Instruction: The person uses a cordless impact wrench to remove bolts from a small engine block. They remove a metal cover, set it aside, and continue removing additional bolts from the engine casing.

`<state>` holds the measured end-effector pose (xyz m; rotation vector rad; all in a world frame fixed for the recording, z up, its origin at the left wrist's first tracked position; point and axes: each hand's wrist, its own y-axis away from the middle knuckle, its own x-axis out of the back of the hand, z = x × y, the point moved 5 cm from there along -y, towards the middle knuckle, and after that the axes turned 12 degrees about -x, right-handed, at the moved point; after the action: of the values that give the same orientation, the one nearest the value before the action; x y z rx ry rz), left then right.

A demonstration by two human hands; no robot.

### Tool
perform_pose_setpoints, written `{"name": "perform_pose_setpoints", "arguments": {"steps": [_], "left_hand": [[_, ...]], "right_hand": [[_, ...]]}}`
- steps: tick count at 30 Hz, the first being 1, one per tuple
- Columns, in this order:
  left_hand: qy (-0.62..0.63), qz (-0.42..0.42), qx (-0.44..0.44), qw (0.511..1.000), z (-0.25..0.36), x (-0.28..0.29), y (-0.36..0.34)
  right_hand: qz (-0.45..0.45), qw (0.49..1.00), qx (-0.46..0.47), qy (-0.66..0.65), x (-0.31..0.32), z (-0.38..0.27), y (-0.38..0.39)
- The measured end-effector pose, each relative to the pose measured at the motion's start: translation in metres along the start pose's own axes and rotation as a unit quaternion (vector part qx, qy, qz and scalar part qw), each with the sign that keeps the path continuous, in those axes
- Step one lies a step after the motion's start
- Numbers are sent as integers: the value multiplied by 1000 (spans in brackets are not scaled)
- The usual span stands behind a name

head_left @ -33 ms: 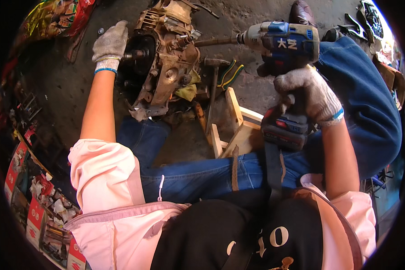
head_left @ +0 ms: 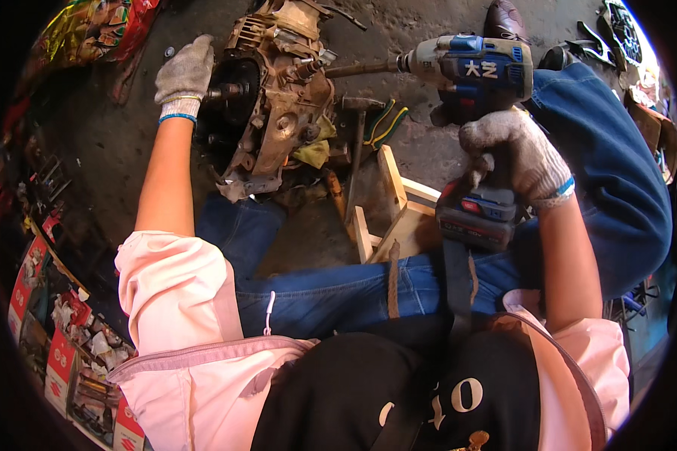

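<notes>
My right hand (head_left: 520, 154), in a greyish-white knit glove, is wrapped round the handle of a blue and black cordless impact wrench (head_left: 474, 69). Its battery hangs below my fist. From its nose a long rusty bar (head_left: 361, 69) runs left to a dirty, rusty engine block (head_left: 278, 113). My left hand (head_left: 184, 74), gloved likewise, is closed at the block's left side, by the end of a shaft (head_left: 222, 92) that comes out of a dark round wheel (head_left: 242, 94). What its fingers grip is hidden. A yellowish rag (head_left: 316, 146) is tucked against the block's lower right.
A hammer (head_left: 359, 124) and green-and-yellow-handled pliers (head_left: 384, 126) lie right of the block. A small wooden stool (head_left: 410, 225) stands before me, between my jeans-clad legs. Boxes and loose parts (head_left: 90, 353) crowd the left edge; a shiny package (head_left: 90, 30) lies far left.
</notes>
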<state>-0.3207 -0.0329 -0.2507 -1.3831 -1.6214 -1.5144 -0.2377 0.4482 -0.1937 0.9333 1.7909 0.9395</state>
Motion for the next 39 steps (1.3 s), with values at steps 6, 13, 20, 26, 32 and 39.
{"name": "perform_pose_setpoints", "arguments": {"steps": [6,13,20,26,32,39], "left_hand": [[-29,-16,18,999,1,-1,-1],[-33,-24,9,999,4,2,-1],[-25,-31,15,999,6,5,-2],[-36,-20,5,999,9,6,-1],[-39,-33,2,999,13,10,1],[-38,-22,0,999,15,12,1]], "right_hand": [[-62,993,-22,-98,13,16,-6],[-104,991,-18,-83,-1,14,-8],[-67,996,-26,-54,-12,10,-9],[-27,997,40,56,-17,-5,-2],[-82,991,-42,-101,-23,1,-7],[-37,933,195,299,-21,-34,2]]}}
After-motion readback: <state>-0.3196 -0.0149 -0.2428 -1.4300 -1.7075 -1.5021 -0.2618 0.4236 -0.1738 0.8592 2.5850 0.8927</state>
